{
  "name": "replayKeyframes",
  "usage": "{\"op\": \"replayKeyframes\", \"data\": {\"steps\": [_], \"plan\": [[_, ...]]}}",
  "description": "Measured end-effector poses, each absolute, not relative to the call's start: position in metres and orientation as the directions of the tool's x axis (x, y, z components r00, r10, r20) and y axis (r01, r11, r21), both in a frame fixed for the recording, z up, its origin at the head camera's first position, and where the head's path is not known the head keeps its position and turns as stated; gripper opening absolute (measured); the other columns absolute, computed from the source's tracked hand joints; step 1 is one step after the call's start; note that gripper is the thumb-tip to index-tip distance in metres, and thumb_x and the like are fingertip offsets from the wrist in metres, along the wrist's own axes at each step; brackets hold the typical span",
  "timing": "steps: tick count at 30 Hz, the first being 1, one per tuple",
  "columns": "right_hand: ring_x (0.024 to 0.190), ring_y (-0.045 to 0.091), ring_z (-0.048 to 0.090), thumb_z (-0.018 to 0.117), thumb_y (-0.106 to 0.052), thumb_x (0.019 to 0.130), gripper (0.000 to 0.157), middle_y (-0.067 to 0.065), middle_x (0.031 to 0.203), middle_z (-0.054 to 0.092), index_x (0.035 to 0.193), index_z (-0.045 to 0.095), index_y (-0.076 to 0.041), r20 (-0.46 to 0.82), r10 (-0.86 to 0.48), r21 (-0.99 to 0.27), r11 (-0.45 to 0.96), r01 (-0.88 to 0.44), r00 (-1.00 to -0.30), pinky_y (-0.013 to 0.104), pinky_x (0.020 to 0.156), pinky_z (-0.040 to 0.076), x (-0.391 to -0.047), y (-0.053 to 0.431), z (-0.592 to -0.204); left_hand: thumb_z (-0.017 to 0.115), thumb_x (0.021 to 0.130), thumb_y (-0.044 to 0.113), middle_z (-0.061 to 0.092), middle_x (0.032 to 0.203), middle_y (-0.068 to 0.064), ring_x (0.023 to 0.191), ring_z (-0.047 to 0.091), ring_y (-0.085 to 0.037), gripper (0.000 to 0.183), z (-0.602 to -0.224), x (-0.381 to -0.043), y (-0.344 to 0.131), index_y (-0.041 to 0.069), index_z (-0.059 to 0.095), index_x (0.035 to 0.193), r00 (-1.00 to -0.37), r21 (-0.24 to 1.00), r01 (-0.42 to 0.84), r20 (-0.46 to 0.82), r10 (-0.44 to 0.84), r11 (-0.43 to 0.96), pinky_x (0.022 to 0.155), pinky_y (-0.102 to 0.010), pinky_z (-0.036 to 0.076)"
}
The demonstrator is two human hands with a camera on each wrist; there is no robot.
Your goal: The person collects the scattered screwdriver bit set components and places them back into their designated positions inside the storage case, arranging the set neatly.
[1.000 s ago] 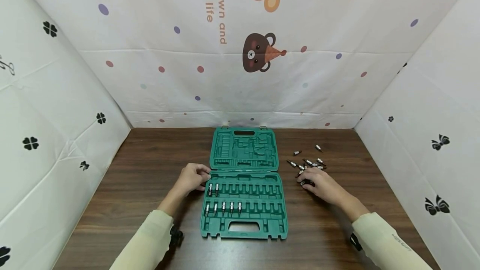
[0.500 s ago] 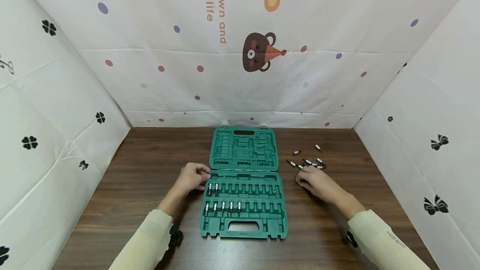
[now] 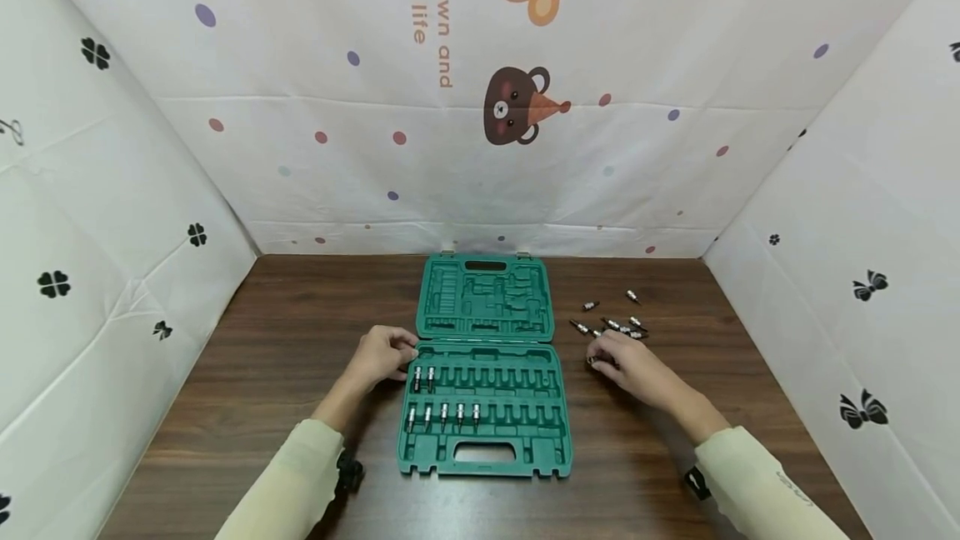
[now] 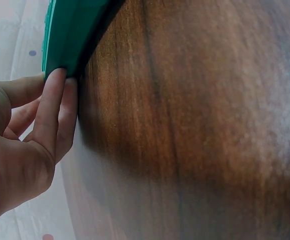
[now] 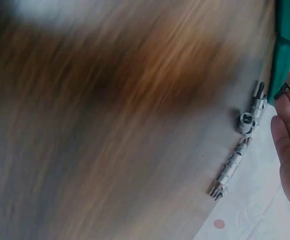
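An open green plastic tool case (image 3: 487, 397) lies with its lid (image 3: 483, 298) folded back. My left hand (image 3: 378, 355) grips the left edge of the case near the hinge; in the left wrist view thumb and fingers meet its side wall (image 4: 80, 30). Two bit sockets (image 3: 423, 379) sit at the left of the upper row, and several more (image 3: 444, 416) fill the left of the lower row. Right of the case, my right hand (image 3: 630, 365) pinches a bit socket (image 5: 283, 90) between thumb and fingertips; its dark end shows, the rest is mostly hidden.
Loose bit sockets (image 3: 615, 325) lie scattered beyond my right hand, partly covered by it; two lie farther back, one of them a short silver bit socket (image 3: 633, 296). Cloth walls (image 3: 480, 173) close off the back and both sides of the wooden table (image 3: 315, 298).
The right hand has shifted slightly left toward the case, and the bit socket in its fingers has turned and become more hidden. The left hand stays on the case.
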State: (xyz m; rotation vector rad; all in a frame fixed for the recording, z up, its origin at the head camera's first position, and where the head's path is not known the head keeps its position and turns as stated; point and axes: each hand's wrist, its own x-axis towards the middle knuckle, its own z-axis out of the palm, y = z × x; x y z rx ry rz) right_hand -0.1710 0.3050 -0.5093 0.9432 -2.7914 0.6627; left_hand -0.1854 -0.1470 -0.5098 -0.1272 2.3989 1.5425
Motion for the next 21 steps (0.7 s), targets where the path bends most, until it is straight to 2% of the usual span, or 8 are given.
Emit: {"op": "replayKeyframes", "data": {"steps": [9, 14, 21], "plan": [[0.085, 0.002, 0.062, 0.077, -0.006, 0.092, 0.019, -0.009, 0.097, 0.067, 0.102, 0.068, -0.019, 0.213, -0.438, -0.575, 0.666, -0.474, -0.873, 0.024, 0.071, 0.058, -0.16, 0.291, -0.503, 0.067, 0.099, 0.001, 0.07, 0.101, -0.015, 0.081, 0.07, -0.02, 0.019, -0.51, -0.184, -0.147, 0.002, 0.074, 0.116, -0.954, 0.874, -0.232, -0.291, 0.077, 0.428, 0.063, -0.035, 0.065], [0.086, 0.004, 0.064, 0.077, -0.007, 0.093, 0.017, -0.008, 0.096, 0.069, 0.105, 0.07, -0.017, 0.189, -0.402, -0.68, 0.604, -0.415, -0.896, 0.023, 0.073, 0.058, -0.154, 0.281, -0.5, 0.067, 0.098, 0.001, 0.069, 0.099, -0.015, 0.08, 0.07, -0.019, 0.019, -0.51, -0.183, -0.147, 0.001, 0.074, 0.116, -0.954, 0.876, -0.23, -0.29, 0.081, 0.424, 0.063, -0.036, 0.065], [0.091, 0.007, 0.065, 0.072, -0.013, 0.098, 0.017, -0.002, 0.103, 0.071, 0.115, 0.072, -0.01, 0.08, -0.385, -0.781, 0.549, -0.298, -0.919, 0.024, 0.076, 0.058, -0.146, 0.266, -0.495, 0.067, 0.099, 0.001, 0.07, 0.1, -0.014, 0.081, 0.07, -0.019, 0.019, -0.509, -0.184, -0.147, 0.001, 0.074, 0.117, -0.954, 0.871, -0.229, -0.29, 0.078, 0.435, 0.063, -0.036, 0.065]]}}
